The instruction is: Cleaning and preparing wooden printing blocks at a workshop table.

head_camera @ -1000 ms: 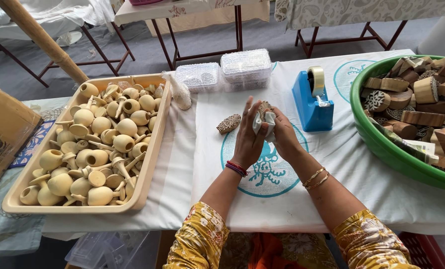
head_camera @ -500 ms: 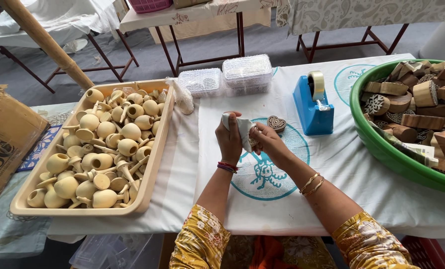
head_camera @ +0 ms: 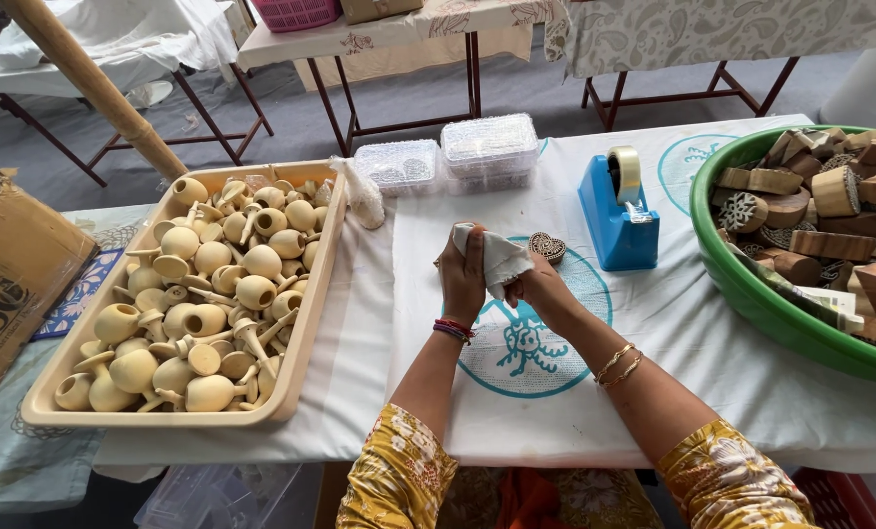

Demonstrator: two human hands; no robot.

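Since half a second ago we have drawn both hands slightly left of frame centre, left hand (head_camera: 462, 279) and right hand (head_camera: 534, 287) closed around the white cloth (head_camera: 497, 259) (heart-shaped carved block (head_camera: 547, 247) lies just right).

We see soft, even daylight, faint shadows under the tray (head_camera: 306, 323), sharp focus, slight bending at edges.

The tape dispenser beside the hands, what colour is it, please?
Blue, the tape dispenser shows best in the head view.
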